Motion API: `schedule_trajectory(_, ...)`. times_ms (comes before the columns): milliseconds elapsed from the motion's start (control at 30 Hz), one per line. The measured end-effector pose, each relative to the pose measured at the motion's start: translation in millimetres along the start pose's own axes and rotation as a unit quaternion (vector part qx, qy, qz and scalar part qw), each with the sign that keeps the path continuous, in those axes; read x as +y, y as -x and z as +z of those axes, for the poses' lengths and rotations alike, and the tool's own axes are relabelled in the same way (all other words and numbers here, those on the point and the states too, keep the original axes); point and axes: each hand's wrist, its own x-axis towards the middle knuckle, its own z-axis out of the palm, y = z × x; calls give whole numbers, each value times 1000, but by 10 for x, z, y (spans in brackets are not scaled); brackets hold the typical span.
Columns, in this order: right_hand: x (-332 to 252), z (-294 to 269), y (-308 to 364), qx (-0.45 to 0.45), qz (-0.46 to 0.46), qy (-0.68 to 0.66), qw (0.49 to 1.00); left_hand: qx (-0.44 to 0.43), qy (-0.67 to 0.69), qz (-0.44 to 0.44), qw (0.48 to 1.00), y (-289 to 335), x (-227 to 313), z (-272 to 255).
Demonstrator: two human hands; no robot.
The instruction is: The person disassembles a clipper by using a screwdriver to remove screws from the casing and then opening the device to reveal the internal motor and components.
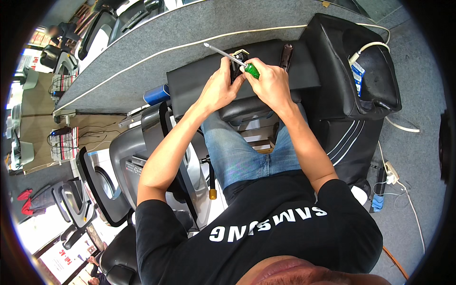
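My right hand (pixel 270 84) is closed around the green handle of a screwdriver (pixel 252 71). Its metal shaft slants to the far left, across the top of what my left hand holds. My left hand (pixel 219 88) is closed on a small black device (pixel 236 69) with a pale metal-looking edge at its far end. My fingers cover much of the device, and its exact kind is unclear. Both hands are close together above a black padded bench (pixel 194 78). To the right of them, a dark, elongated piece (pixel 286 56) lies on the bench.
A black padded block (pixel 327 57) stands at the right, with a white cable and a blue-and-white packet (pixel 357 77) on it. At the left are a blue cylinder (pixel 156 95) and a black salon chair (pixel 142 147). A white socket (pixel 391 173) with cables lies on the right-hand floor.
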Motion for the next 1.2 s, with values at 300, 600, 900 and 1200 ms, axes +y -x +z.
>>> schedule_trajectory(300,17,37,26,28,-38,-7,999,6,11,3,1000,12,-54,34)
schedule_trajectory(600,110,103,29,46,-34,-65,996,-43,25,-49,998,-4,91,-44)
schedule_trajectory(900,110,164,60,64,12,-101,993,-36,10,-11,999,29,96,-27)
schedule_trajectory(1200,7,193,76,113,44,-166,979,-51,179,-107,977,63,214,-82)
